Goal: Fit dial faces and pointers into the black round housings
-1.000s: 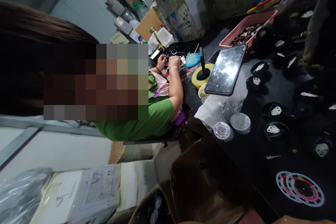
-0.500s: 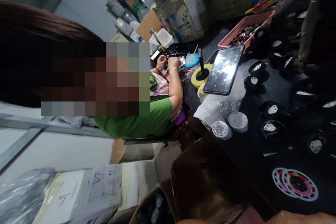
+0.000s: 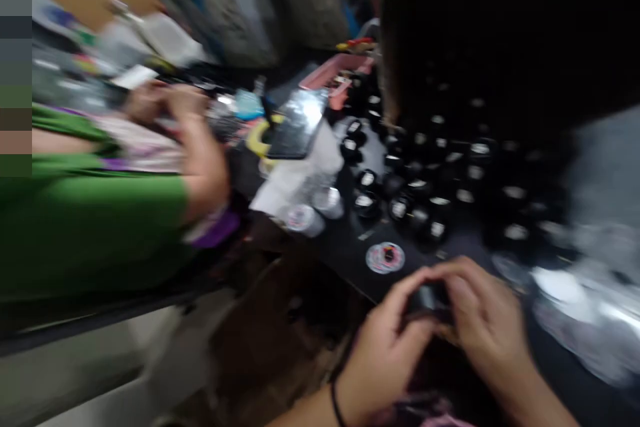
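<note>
Black piece [image 3: 427, 297], its outline blurred, is between the person's two hands, at the near edge of the counter [image 3: 343, 240]. Grip: left hand [image 3: 383, 343] and right hand [image 3: 485, 313] both grasp the piece — fingers drawn together at its 12 o'clock side. Measured from it, two overlapping printed dials [image 3: 387, 257] lie near, at 10 o'clock; black round cases [image 3: 399, 207] spread from 11 to 2 o'clock; clear packs [image 3: 560, 290] lie at 3 o'clock. Phone [image 3: 297, 123] — well apart, tilted — is between 10 and 11.
</note>
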Motion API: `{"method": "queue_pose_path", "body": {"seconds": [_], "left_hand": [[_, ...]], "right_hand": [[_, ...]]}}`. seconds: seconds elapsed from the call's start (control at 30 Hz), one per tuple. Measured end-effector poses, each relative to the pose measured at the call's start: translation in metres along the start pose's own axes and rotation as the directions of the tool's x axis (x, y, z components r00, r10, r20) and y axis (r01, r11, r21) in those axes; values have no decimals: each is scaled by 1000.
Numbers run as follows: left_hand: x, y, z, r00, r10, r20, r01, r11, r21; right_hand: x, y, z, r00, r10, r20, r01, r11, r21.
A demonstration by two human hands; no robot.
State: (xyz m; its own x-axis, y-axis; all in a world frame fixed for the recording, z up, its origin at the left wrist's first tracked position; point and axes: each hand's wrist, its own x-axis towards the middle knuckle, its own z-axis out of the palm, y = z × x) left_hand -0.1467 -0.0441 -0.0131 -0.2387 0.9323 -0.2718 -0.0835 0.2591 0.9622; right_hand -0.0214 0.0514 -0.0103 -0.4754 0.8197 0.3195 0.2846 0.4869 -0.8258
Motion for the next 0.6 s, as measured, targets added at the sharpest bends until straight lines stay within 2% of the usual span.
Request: {"method": "queue_pose_path", "body": {"seconds": [0.13, 0.23, 0.33, 0.43, 0.53, 0.6], "left_hand": [[-5, -12, 19, 1000, 12, -2, -12, 1000, -10], [-10, -14, 39, 991, 122, 56, -124, 992, 20], [-17, -11, 56, 952, 250, 177, -264, 962, 64], [-23, -9, 68, 914, 323, 244, -355, 929, 101], [-23, -3, 82, 914, 333, 232, -359, 930, 81], [-21, 3, 92, 943, 268, 195, -273, 962, -4]], "right_hand": [[4, -12, -14, 998, -69, -14, 67, 989, -135], [-11, -20, -32, 992, -119, -41, 106, 967, -233], [-31, -25, -52, 979, -182, -90, 144, 936, -322], [-42, -23, -67, 968, -206, -142, 152, 936, -317], [-44, -20, -72, 960, -178, -218, 120, 960, -254], [-44, -20, -75, 964, -118, -237, 60, 969, -239]]}}
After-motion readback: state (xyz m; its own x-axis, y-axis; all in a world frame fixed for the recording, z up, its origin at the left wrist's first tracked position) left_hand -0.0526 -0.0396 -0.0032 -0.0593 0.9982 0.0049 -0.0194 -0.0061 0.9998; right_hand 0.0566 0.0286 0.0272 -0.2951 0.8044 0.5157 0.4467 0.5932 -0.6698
